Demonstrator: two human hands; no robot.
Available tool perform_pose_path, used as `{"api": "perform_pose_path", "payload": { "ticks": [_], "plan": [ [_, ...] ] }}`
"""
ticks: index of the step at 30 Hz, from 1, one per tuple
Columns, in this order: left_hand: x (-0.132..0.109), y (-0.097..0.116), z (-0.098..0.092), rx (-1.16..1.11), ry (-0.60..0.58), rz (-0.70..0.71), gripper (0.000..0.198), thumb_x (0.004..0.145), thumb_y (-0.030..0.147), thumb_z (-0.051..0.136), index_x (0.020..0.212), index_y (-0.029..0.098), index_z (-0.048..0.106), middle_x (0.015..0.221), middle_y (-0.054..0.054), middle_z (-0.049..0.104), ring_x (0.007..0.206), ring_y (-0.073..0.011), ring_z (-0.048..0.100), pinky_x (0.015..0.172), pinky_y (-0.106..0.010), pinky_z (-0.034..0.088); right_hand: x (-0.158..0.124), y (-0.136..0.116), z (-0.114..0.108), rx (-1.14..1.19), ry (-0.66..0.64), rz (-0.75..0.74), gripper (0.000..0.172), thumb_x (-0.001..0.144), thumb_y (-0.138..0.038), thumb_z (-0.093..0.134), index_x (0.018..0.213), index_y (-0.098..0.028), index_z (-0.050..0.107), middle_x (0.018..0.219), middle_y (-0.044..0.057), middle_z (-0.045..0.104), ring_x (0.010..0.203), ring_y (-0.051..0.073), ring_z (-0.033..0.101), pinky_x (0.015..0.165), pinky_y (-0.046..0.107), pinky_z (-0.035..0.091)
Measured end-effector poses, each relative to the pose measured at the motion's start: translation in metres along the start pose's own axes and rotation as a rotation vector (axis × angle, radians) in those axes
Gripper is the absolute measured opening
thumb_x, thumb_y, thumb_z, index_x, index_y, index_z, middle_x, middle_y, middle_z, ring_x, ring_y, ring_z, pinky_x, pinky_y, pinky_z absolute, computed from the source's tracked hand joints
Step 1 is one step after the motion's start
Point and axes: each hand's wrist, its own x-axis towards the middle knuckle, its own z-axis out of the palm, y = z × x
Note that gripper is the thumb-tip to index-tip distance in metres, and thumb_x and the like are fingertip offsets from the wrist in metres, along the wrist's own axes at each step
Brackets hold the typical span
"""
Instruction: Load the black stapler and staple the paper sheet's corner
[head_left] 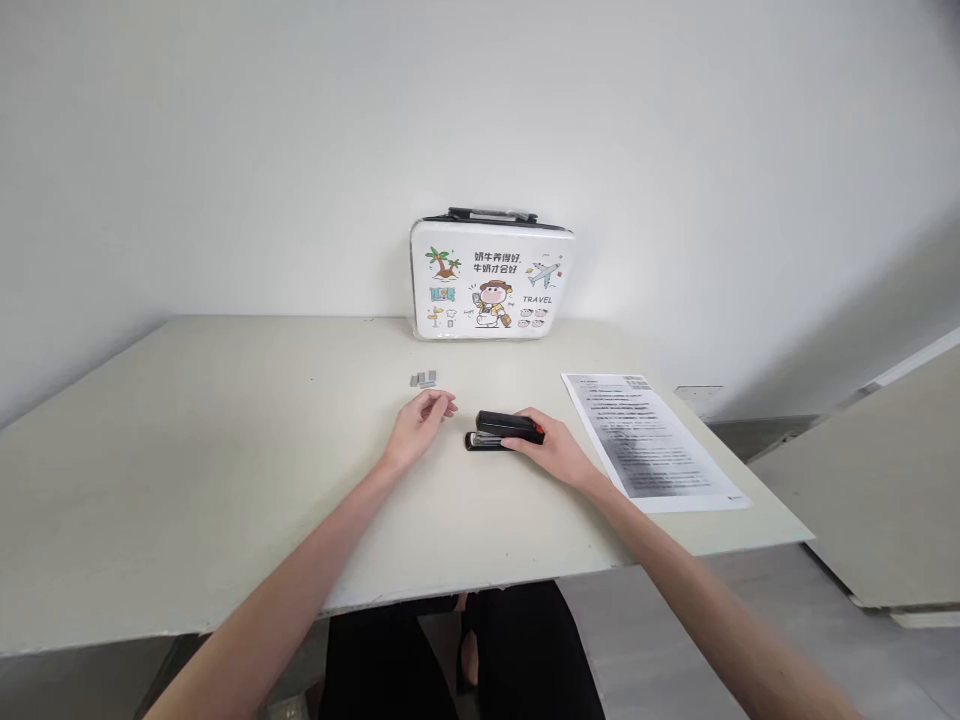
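Right hand (551, 450) grip clamped on black stapler (504, 430) on tabletop (187, 450); left hand (420, 420) fingers loosely together, empty, near staple strips (423, 379).

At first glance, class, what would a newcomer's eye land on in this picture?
The white cartoon case standing against the wall at the table's far edge. Nearer, the right hand grips a black stapler; the left hand hovers beside it, below small staple strips.
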Motion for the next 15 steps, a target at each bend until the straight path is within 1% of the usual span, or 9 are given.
{"api": "perform_pose_path", "payload": {
  "ticks": [3,6,8,10,13,15],
  "plan": [
    [0.000,-0.002,0.001,-0.004,0.005,-0.006,0.042,0.094,0.059,0.059,0.101,0.019,0.068,0.098,-0.009,0.075,0.095,-0.0234,0.071,0.094,-0.038,0.054,-0.002,0.004,0.001,0.023,0.017,-0.015,0.039,0.089,-0.055,0.070,0.114,-0.025,0.068,0.115,0.006,0.075,0.107,0.026,0.068,0.097,0.038,0.051],
    [0.000,-0.002,0.002,-0.010,0.011,-0.010,0.039,0.093,0.056,0.059,0.100,0.019,0.069,0.097,-0.009,0.075,0.093,-0.0224,0.070,0.092,-0.037,0.053,-0.004,0.007,0.000,0.072,0.109,0.021,0.038,0.100,-0.056,0.053,0.115,-0.025,0.069,0.122,0.007,0.074,0.116,0.026,0.066,0.105,0.041,0.047],
    [-0.001,-0.001,0.002,-0.010,0.019,-0.016,0.037,0.093,0.054,0.059,0.101,0.019,0.069,0.097,-0.008,0.075,0.091,-0.0217,0.070,0.091,-0.036,0.053,-0.004,0.011,0.000,0.116,0.168,0.052,0.042,0.104,-0.057,0.041,0.113,-0.025,0.068,0.119,0.008,0.074,0.116,0.026,0.066,0.106,0.042,0.047],
    [-0.002,0.000,0.002,-0.008,0.034,-0.022,0.035,0.093,0.052,0.059,0.100,0.019,0.069,0.096,-0.008,0.075,0.090,-0.0212,0.070,0.089,-0.035,0.053,-0.004,0.015,0.001,0.144,0.208,0.063,0.043,0.105,-0.057,0.039,0.114,-0.025,0.066,0.117,0.008,0.075,0.113,0.025,0.068,0.104,0.042,0.049],
    [-0.003,0.003,0.002,-0.003,0.074,-0.034,0.032,0.092,0.049,0.059,0.099,0.019,0.069,0.094,-0.007,0.074,0.090,-0.0211,0.069,0.088,-0.034,0.052,-0.003,0.021,0.003,0.145,0.226,0.057,0.041,0.104,-0.056,0.040,0.119,-0.025,0.064,0.116,0.008,0.074,0.109,0.024,0.069,0.100,0.042,0.051],
    [-0.004,0.005,0.001,0.010,0.126,-0.051,0.030,0.092,0.047,0.059,0.099,0.020,0.070,0.095,-0.006,0.075,0.093,-0.0216,0.069,0.087,-0.033,0.051,-0.003,0.022,0.004,0.133,0.216,0.042,0.041,0.105,-0.054,0.039,0.120,-0.025,0.063,0.116,0.008,0.074,0.109,0.024,0.069,0.100,0.041,0.051]
  ]
}}
